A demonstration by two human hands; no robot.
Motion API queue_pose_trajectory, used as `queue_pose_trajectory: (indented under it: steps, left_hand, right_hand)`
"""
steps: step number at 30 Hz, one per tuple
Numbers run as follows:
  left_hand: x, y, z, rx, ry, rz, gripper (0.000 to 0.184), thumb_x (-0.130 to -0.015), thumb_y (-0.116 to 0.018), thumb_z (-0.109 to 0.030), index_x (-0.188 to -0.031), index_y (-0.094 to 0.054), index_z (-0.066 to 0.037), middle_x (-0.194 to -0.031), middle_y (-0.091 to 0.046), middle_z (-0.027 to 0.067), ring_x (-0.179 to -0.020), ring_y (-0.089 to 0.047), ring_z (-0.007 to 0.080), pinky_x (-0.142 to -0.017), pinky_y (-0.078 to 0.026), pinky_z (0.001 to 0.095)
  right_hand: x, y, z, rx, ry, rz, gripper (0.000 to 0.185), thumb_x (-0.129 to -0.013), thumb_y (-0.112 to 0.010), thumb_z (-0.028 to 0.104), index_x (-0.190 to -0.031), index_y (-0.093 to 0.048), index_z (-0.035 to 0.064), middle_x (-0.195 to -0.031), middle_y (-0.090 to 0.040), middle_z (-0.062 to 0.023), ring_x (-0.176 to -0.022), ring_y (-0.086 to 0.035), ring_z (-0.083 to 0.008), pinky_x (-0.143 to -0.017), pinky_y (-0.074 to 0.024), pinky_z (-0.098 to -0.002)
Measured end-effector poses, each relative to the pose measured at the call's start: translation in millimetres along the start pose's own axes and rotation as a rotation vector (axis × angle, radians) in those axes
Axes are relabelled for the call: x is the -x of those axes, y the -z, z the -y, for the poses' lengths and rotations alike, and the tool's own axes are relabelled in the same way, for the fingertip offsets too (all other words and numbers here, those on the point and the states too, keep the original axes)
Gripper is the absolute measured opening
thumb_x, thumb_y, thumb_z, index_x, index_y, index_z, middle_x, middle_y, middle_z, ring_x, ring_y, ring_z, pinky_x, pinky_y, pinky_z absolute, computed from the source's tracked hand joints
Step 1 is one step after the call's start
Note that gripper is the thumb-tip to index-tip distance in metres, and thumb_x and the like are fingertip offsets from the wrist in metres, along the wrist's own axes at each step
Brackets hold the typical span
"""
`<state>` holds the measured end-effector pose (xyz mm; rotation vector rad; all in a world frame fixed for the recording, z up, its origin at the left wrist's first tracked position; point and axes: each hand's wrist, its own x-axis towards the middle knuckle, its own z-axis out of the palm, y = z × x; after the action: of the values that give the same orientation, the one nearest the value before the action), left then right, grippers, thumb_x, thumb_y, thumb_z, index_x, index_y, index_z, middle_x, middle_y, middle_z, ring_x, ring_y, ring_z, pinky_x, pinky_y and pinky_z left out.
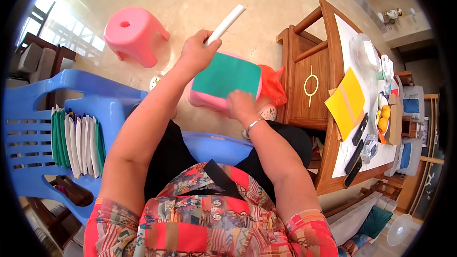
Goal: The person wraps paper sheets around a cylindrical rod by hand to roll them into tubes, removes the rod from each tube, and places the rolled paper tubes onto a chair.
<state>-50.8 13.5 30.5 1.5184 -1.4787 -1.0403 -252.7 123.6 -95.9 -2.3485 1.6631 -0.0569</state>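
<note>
My left hand (pixel 197 53) is raised over the far left corner of a green sheet (pixel 226 75), its fingers wrapped round a white tube (pixel 227 23) that points up and to the right. The sheet lies flat on top of a pink stool (pixel 202 99) in front of my knees. At the near right edge of the sheet is my right hand (pixel 242 106), with its fingers curled and slightly blurred. Whether anything small is between those fingers is hidden.
A second pink stool (pixel 131 26) stands farther left. Folded green and white pieces (pixel 78 143) hang on a blue plastic chair (pixel 71 88). To the right, a wooden table (pixel 323 109) carries a yellow sheet (pixel 346 97), remotes (pixel 353 164) and fruit. A red bag (pixel 272 84) sits beside the stool.
</note>
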Motion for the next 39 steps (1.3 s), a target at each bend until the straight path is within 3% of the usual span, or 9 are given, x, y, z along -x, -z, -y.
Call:
queue_pose_trajectory:
  steps: [5,10,14,18,21,24,26,33,39]
  left_hand:
    - [24,30,2,-0.139,-0.133,-0.086,0.032,-0.094,-0.073,-0.027,-0.113,-0.069,-0.002,-0.079,-0.063,0.0046,-0.071,-0.057,0.0129,-0.064,-0.047,0.031]
    - [-4,36,50,-0.281,-0.301,-0.037,0.03,-0.093,-0.073,-0.024,-0.114,-0.071,-0.002,-0.084,-0.07,0.0113,-0.074,-0.064,0.021,-0.068,-0.051,0.0373]
    - [-19,34,51,-0.227,-0.257,0.032,0.031,-0.094,-0.073,-0.021,-0.116,-0.07,-0.001,-0.078,-0.066,0.0076,-0.07,-0.058,0.0136,-0.064,-0.048,0.0331]
    - [2,33,26,-0.283,-0.243,0.047,0.032,-0.094,-0.073,-0.022,-0.118,-0.07,-0.001,-0.075,-0.062,0.005,-0.067,-0.054,0.012,-0.061,-0.044,0.0317]
    - [8,33,28,-0.317,-0.299,0.042,0.032,-0.094,-0.072,-0.023,-0.118,-0.07,-0.001,-0.073,-0.06,0.0045,-0.067,-0.053,0.0117,-0.06,-0.043,0.0321]
    - [7,33,28,-0.312,-0.283,0.074,0.032,-0.094,-0.072,-0.023,-0.117,-0.07,0.0,-0.073,-0.061,0.0047,-0.066,-0.053,0.0121,-0.059,-0.043,0.0326]
    - [3,31,31,-0.312,-0.279,0.079,0.032,-0.095,-0.071,-0.023,-0.116,-0.07,0.0,-0.073,-0.061,0.0049,-0.065,-0.052,0.0123,-0.059,-0.043,0.0329]
    - [2,31,42,-0.371,-0.28,0.067,0.035,-0.093,-0.072,-0.026,-0.116,-0.07,-0.001,-0.083,-0.07,0.0142,-0.074,-0.065,0.0217,-0.069,-0.051,0.0373]
    - [4,41,31,-0.385,-0.216,0.06,0.035,-0.092,-0.072,-0.029,-0.116,-0.071,-0.003,-0.093,-0.074,0.0191,-0.086,-0.072,0.0315,-0.079,-0.055,0.0417]
  right_hand:
    - [-11,15,-5,-0.284,-0.185,-0.059,0.028,-0.096,-0.058,0.029,-0.091,-0.071,0.0048,-0.097,-0.067,-0.0221,-0.092,-0.067,-0.0404,-0.082,-0.0535,-0.0504]
    - [12,80,-2,-0.351,0.024,-0.476,0.019,-0.091,-0.067,0.023,-0.094,-0.068,0.0044,-0.092,-0.07,-0.0184,-0.09,-0.068,-0.037,-0.078,-0.0543,-0.0486]
    - [69,163,1,-0.401,-0.058,-0.471,0.017,-0.089,-0.07,0.022,-0.087,-0.069,0.0052,-0.083,-0.069,-0.0144,-0.081,-0.068,-0.0344,-0.072,-0.0538,-0.046]
    - [160,224,-24,-0.275,-0.353,-0.633,0.027,-0.094,-0.068,0.03,-0.083,-0.07,0.0062,-0.079,-0.068,-0.0154,-0.073,-0.067,-0.0361,-0.065,-0.0525,-0.0448]
    - [229,251,-84,0.018,-0.829,-0.662,0.029,-0.091,-0.07,0.034,-0.09,-0.073,0.0051,-0.082,-0.072,-0.0161,-0.078,-0.07,-0.036,-0.069,-0.0547,-0.0438]
    - [296,261,-133,0.303,-1.152,-0.278,0.037,-0.09,-0.069,0.039,-0.109,-0.073,0.0077,-0.109,-0.075,-0.0159,-0.101,-0.071,-0.0335,-0.087,-0.0555,-0.0446]
    - [314,252,-149,0.298,-1.259,-0.143,0.041,-0.09,-0.069,0.042,-0.109,-0.074,0.0067,-0.108,-0.075,-0.0158,-0.103,-0.07,-0.0344,-0.087,-0.0554,-0.0455]
    - [327,209,-180,0.351,-1.155,-0.206,0.028,-0.095,-0.062,0.032,-0.103,-0.076,0.0083,-0.106,-0.074,-0.0181,-0.101,-0.071,-0.0357,-0.088,-0.056,-0.0486]
    - [328,215,-185,0.356,-1.182,-0.153,0.031,-0.091,-0.064,0.035,-0.096,-0.077,0.0067,-0.098,-0.074,-0.0197,-0.095,-0.071,-0.0388,-0.084,-0.0554,-0.0503]
